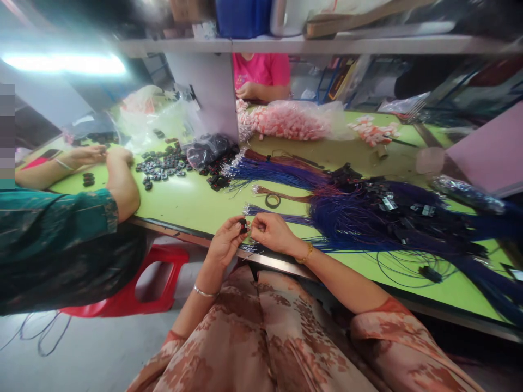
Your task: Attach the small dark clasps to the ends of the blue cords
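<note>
I see one red stool (131,308), one tape ring (273,207), one blue tub (244,18), three bracelets (309,252), and too many little black pieces (163,164) to count.

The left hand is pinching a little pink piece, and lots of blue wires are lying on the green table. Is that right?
Not quite: the little piece pinched in the left hand is black, not pink. The head view shows it. The rest is right: lots of blue wires are lying on the green table.
</note>
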{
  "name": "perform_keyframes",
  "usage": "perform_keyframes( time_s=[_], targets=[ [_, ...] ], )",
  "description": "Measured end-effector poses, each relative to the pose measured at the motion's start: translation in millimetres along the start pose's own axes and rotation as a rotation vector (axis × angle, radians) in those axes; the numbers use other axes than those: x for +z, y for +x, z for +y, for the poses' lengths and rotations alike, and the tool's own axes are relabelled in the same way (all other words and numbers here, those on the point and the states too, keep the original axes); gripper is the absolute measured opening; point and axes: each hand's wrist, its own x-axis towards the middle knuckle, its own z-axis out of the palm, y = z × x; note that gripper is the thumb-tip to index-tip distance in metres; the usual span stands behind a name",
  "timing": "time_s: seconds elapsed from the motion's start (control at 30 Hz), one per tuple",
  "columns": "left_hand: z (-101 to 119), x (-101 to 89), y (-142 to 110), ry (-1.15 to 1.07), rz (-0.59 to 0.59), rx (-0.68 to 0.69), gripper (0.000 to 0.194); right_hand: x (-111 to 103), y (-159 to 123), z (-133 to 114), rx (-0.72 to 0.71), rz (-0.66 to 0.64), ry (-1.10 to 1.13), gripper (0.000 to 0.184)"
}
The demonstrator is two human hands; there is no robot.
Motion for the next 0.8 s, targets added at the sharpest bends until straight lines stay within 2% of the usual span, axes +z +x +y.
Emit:
perform_keyframes(
  time_s=[0.27, 0.53, 0.67, 0.8],
  targets=[
    [-7.1, 10.2, -2.1, 0.071, 0.094, 0.089, 0.032, 6.4, -1.9, 10.7, -0.143, 0.008, 0.000, 0.015],
    [-17.6, 11.4, -4.4, 0.121, 0.140, 0.112, 0.033, 14.2, -9.0, 8.3, -0.125, -0.002, -0.175, 0.018],
    [-13.7, 7.7, -3.3, 0.049, 0.148, 0.066, 0.033, -6.1, 4.2, 18.9, -0.067, -0.122, -0.172, 0.025],
    [-7.3, 4.4, 0.5, -0.015, 0.153, 0.046, 0.032, -32.7, 17.3, 41.3, 0.142, -0.099, -0.499, 0.017]
  ],
)
